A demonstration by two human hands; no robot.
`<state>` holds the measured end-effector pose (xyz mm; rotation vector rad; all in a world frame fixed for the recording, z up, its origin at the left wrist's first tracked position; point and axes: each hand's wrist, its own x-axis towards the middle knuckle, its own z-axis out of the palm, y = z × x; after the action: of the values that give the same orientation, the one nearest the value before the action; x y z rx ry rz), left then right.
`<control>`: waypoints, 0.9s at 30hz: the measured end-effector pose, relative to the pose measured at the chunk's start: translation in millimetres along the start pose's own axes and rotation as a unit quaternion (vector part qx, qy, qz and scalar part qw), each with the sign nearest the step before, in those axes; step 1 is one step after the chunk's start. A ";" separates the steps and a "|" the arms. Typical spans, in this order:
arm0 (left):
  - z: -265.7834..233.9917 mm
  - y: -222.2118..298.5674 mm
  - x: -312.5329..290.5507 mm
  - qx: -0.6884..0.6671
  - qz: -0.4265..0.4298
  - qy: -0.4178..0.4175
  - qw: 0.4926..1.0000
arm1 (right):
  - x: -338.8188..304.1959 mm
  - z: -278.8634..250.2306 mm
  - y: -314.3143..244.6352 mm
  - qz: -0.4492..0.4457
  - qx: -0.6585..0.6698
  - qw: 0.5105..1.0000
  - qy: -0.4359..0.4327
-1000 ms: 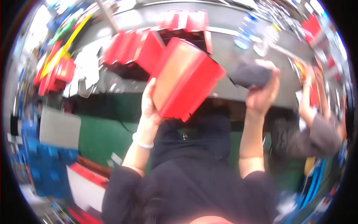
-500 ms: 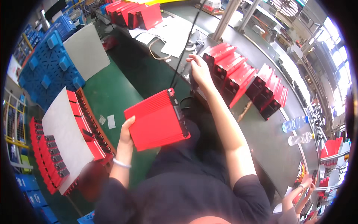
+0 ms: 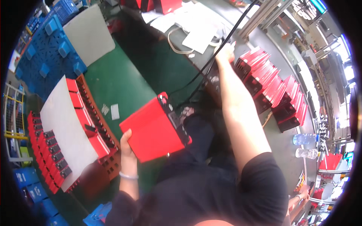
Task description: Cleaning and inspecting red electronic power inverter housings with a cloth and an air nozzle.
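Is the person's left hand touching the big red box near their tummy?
Touching. The head view shows the left hand gripping the red box at its left edge, with no gap between them.

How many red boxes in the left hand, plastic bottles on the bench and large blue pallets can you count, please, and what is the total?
Red box in the left hand: 1
Plastic bottles on the bench: 2
Large blue pallet: 1
Total: 4
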<state>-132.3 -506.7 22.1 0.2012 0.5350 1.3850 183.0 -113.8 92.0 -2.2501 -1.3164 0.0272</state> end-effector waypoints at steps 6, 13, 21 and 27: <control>0.9 6.9 6.2 -0.006 0.038 0.040 0.998 | 10.6 -17.3 -12.9 -0.007 -0.067 0.994 -0.081; 3.9 15.5 14.7 0.007 0.106 0.037 0.994 | -0.6 -24.3 -12.0 0.041 0.499 0.865 -0.038; 12.6 22.2 18.5 -0.007 0.075 0.023 0.997 | 7.6 -75.6 -0.1 0.062 0.742 0.631 -0.217; 4.2 18.8 10.1 -0.004 0.097 0.071 0.993 | -93.6 -182.9 38.2 -0.066 0.827 0.412 -0.377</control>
<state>-145.9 -492.6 31.5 0.1521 0.6412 1.5996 214.7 -283.5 209.7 -0.2038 -0.7979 1.6207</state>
